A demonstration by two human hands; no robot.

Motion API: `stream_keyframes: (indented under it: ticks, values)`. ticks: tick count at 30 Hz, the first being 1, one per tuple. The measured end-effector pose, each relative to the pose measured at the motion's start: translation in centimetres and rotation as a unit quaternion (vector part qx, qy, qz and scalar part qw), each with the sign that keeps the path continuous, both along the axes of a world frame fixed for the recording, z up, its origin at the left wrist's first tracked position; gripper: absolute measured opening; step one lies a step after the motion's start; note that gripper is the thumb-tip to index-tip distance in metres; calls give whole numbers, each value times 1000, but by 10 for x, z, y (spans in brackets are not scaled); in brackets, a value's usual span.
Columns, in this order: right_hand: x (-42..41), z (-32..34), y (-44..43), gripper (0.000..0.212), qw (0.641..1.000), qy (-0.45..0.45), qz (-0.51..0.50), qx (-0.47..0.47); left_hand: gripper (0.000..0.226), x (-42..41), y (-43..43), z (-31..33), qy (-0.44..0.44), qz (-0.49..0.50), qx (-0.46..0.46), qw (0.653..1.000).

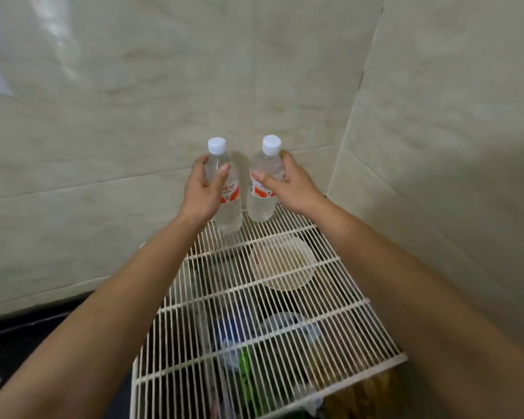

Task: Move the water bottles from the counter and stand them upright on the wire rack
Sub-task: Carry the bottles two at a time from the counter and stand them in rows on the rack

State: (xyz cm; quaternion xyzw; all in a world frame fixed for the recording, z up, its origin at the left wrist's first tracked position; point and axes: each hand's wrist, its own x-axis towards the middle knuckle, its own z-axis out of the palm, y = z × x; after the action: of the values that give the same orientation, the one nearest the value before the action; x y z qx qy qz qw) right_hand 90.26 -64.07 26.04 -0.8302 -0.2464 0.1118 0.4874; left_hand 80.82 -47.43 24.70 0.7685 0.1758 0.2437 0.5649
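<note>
Two clear water bottles with white caps and red-and-white labels stand upright side by side at the far end of the white wire rack (285, 322). My left hand (203, 189) is wrapped around the left bottle (229, 213) at its upper body. My right hand (288, 186) grips the right bottle (262, 204) from its right side, thumb across the front. Both bottle bases look to be resting on the rack wires near the wall corner.
Tiled walls (133, 116) close in behind and on the right, forming a corner just past the bottles. Beneath the rack wires lie a round pale lid or plate (282, 264) and several blurred items. A dark counter (43, 331) lies lower left.
</note>
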Motion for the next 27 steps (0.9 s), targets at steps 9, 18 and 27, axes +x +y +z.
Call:
stream_keyframes:
  ticks: [9,18,27]
  values:
    - [33,-25,16,101,996,69,46,19,64,11,-2,-18,40,-5,-32,999]
    - [46,-8,30,96,994,18,102,-45,46,17,9,-19,45,-48,-63,996]
    - [45,-18,29,90,994,-3,76,-81,66,17,16,-22,58,-45,-109,991]
